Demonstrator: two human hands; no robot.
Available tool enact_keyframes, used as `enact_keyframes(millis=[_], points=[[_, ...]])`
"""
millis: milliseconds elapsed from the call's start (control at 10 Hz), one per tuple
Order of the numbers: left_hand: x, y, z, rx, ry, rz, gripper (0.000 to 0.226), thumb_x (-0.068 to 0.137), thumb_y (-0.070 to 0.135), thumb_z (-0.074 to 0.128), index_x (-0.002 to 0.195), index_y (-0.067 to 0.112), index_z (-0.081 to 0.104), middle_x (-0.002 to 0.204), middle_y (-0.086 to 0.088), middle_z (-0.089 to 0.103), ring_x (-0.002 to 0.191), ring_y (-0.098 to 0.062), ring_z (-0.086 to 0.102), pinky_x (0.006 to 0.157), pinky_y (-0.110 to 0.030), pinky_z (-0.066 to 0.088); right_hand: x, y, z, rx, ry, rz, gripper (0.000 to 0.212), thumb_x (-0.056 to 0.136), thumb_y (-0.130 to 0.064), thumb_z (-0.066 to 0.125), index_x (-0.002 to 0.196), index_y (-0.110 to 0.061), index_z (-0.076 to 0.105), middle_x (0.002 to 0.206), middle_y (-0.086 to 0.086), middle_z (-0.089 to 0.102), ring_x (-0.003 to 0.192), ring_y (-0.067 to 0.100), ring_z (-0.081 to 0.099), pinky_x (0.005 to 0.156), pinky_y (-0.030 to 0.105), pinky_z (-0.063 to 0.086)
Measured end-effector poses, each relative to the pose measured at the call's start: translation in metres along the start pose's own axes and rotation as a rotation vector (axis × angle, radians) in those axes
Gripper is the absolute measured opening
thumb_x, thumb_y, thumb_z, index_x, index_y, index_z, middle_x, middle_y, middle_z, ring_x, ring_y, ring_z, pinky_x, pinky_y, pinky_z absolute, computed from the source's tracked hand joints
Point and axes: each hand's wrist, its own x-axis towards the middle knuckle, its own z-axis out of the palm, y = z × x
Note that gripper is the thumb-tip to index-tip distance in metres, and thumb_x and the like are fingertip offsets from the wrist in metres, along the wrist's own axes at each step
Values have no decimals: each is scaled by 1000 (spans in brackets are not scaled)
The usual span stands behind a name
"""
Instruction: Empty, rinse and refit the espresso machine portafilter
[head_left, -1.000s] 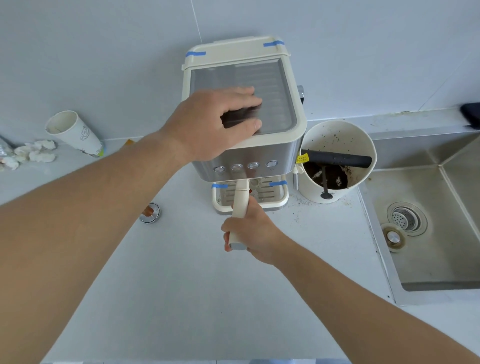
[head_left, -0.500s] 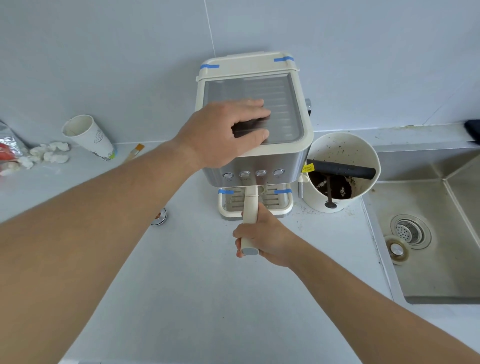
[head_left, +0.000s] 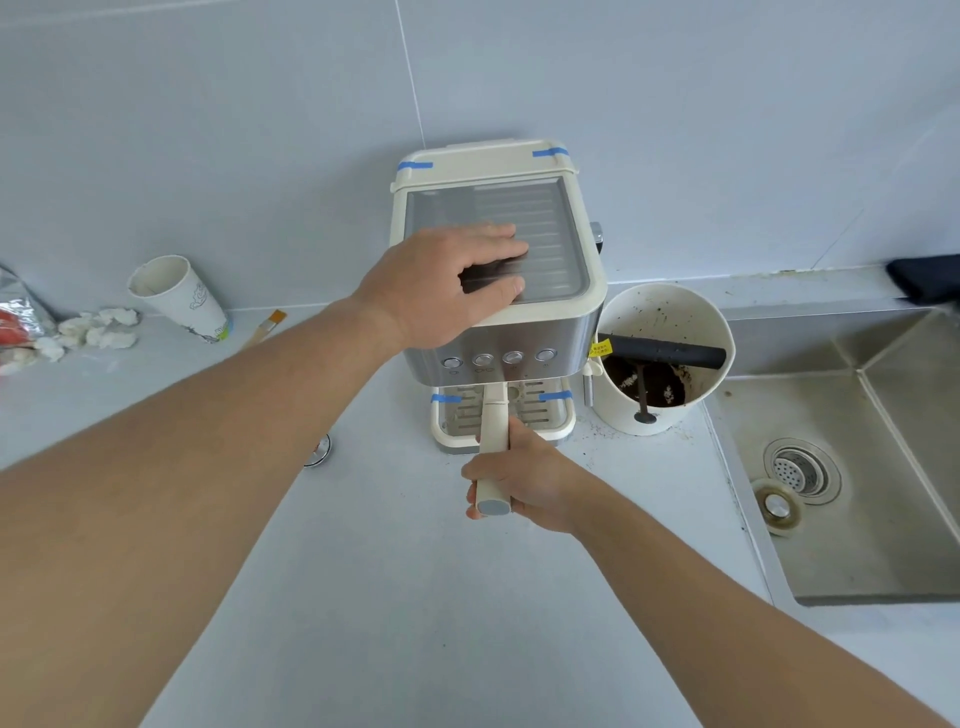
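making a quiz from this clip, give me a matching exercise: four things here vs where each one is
Things:
1. left hand
2. right hand
3. knock box
4. paper cup

Places:
a. tilted against the wall, far left
b. flat on the espresso machine top
c. between machine and sink
d. gripping the portafilter handle

Pairs: 1-b, 2-d, 3-c, 4-a

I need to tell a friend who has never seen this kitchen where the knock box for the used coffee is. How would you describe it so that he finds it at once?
Start at the espresso machine against the wall. Directly to its right, between it and the steel sink, stands a round cream knock box. A black bar crosses its open top and dark coffee grounds lie inside, unlike the empty paper cup far to the left.
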Motion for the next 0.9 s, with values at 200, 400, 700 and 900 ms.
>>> enact_keyframes(millis=[200,400,700,900], points=[[-2,4,1,15,24,-18,46,84,50,54,128,36,61,144,17,51,133,-4,46,111,-35,38,-12,4,-11,-63,144,-42,45,91,-4,64,134,-16,58,109,11,68,96,30,70,84,40,61],[-7,14,-1,50,61,-28,30,90,36,58,118,29,68,134,11,62,126,-8,53,101,-30,44,-44,-14,-23,-7,208,-89,25,97,-16,60,119,-11,68,114,13,75,102,27,73,91,36,58],[-14,29,-4,184,30,-72,30,86,41,45,79,17,60,80,4,61,75,-18,57,66,-43,52,-148,-87,-31,186,251,-438,23,100,-12,53,109,-1,71,106,15,77,97,28,75,86,36,61],[-8,42,-35,277,8,-58,41,93,46,51,129,28,59,140,7,56,129,-19,49,107,-36,37,-256,-164,-20,70,266,-956,30,90,-16,52,84,-14,82,99,14,79,93,31,76,73,34,62]])
